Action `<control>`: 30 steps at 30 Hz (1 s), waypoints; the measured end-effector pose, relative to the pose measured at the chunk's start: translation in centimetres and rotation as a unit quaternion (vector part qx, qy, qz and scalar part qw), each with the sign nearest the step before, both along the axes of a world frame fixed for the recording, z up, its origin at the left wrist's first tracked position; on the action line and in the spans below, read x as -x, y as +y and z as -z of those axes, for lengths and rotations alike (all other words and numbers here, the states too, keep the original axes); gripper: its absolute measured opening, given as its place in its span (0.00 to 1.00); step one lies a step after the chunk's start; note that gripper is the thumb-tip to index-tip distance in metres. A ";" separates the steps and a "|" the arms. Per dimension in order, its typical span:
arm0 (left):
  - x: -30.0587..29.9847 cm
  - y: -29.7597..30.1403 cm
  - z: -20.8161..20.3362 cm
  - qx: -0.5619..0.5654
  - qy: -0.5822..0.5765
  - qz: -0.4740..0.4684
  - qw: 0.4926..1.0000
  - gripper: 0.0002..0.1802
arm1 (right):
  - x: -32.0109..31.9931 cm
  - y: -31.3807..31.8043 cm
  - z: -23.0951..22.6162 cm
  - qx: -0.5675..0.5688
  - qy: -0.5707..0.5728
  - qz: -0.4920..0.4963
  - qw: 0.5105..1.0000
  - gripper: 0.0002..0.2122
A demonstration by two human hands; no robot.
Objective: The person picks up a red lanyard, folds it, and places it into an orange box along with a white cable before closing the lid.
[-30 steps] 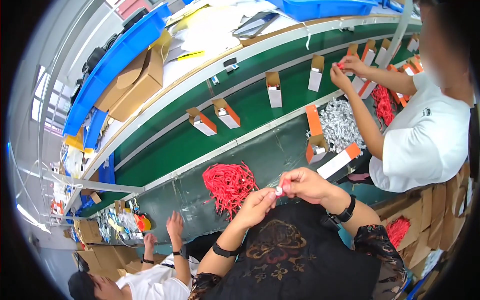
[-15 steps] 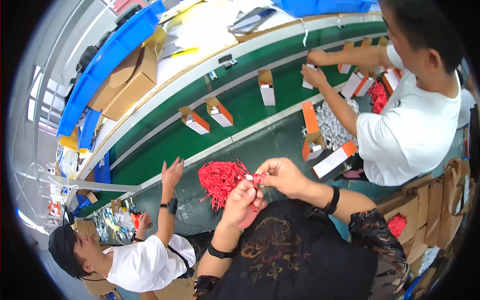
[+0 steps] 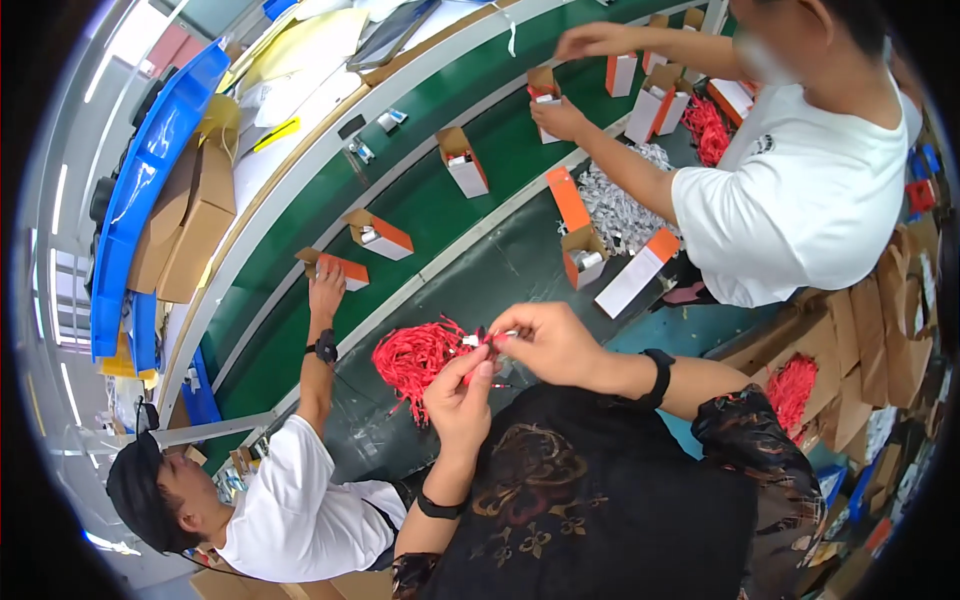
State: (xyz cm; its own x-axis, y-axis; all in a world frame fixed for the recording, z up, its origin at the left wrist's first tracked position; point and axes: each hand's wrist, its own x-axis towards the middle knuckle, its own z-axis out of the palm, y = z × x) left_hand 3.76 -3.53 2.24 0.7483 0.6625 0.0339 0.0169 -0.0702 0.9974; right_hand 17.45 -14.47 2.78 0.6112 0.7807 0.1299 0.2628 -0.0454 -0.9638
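Observation:
In front of my chest, my left hand (image 3: 461, 402) and my right hand (image 3: 556, 347) meet fingertip to fingertip. Both pinch a bundled red cord (image 3: 489, 349), mostly covered by the fingers; a small pale end piece shows at its left side. Just beyond my left hand, a tangled heap of similar red cords (image 3: 412, 358) lies on the dark tabletop (image 3: 500, 265).
Orange-and-white boxes with raised flaps, among them one box (image 3: 462, 162), stand on a green conveyor (image 3: 420, 205). The left co-worker's hand (image 3: 326, 288) touches another. The right co-worker's hand (image 3: 560, 120) steadies one beside a heap of silvery-white packets (image 3: 630, 205).
My hands keep the red cord, its bundle turned between my fingers. The left co-worker has reached onto a box. The right co-worker has lifted one hand off a box. The view has shifted.

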 end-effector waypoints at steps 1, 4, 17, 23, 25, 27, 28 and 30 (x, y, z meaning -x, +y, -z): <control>-0.5 0.0 0.3 0.058 -0.026 0.022 0.998 0.08 | -0.2 0.1 0.6 -0.049 0.186 -0.020 0.981 0.07; -1.4 -0.1 0.9 0.147 -0.057 0.038 0.987 0.05 | -0.9 -0.8 0.9 -0.040 0.376 -0.044 0.925 0.08; -4.0 -1.3 0.4 -0.194 0.290 0.218 0.912 0.25 | -2.5 -5.6 3.0 0.062 0.126 -0.041 0.989 0.10; -2.2 -0.5 3.0 -0.133 0.231 0.271 0.925 0.26 | -9.2 -7.2 6.7 0.140 -0.393 0.218 0.883 0.05; -1.8 -0.3 3.2 -0.114 0.237 0.271 0.926 0.25 | -11.0 -6.6 9.1 0.183 -0.447 0.219 0.848 0.04; -1.3 0.0 3.5 -0.095 0.242 0.273 0.926 0.23 | -12.1 -5.8 11.1 0.283 -0.490 0.164 0.808 0.03; -0.9 0.2 3.7 -0.083 0.239 0.272 0.928 0.23 | -12.2 -5.2 11.7 0.279 -0.491 0.161 0.809 0.03; 0.0 0.7 4.3 -0.070 0.236 0.269 0.931 0.22 | -12.3 -4.3 12.7 0.365 -0.522 0.110 0.763 0.05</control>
State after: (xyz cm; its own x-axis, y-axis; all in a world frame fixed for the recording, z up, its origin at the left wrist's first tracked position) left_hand 3.75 -2.85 -2.08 0.9243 0.2007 -0.3245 0.3753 -0.3242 0.8684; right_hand 29.73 -18.77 -9.90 0.5981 0.7718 0.2157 0.7792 -0.6230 0.0684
